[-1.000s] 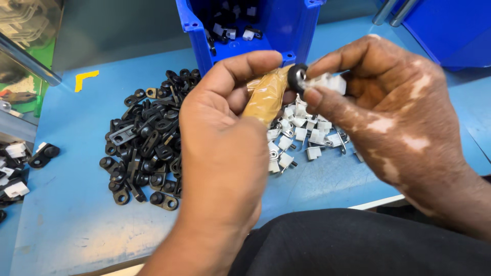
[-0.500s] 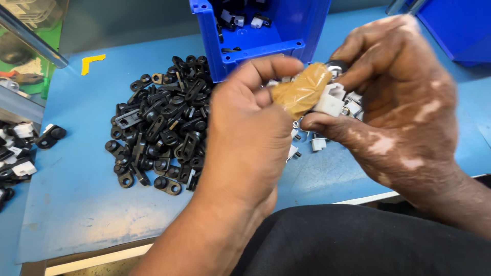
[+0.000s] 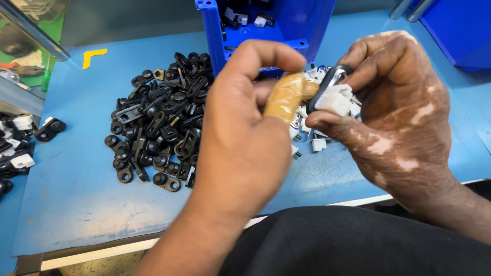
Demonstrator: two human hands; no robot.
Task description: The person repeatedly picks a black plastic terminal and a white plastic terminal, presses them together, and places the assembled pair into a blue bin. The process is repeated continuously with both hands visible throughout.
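Black cloth is lying nearest, below the grip. Above it, the left hand [image 3: 240,138] is pinching a tan taped fingertip [image 3: 286,97] against a white clip [image 3: 335,99], which the right hand [image 3: 394,112] is clamping with a black bracket [image 3: 327,84]. Left of the grip, black brackets [image 3: 158,122] are piling on the blue worktop [image 3: 76,194]; behind, a blue bin [image 3: 286,25] is standing.

Open blue counter [image 3: 66,204] at near left; blocked by black clip pile [image 3: 158,122] centre, blue bin [image 3: 266,25] behind, white clips [image 3: 319,143] right.
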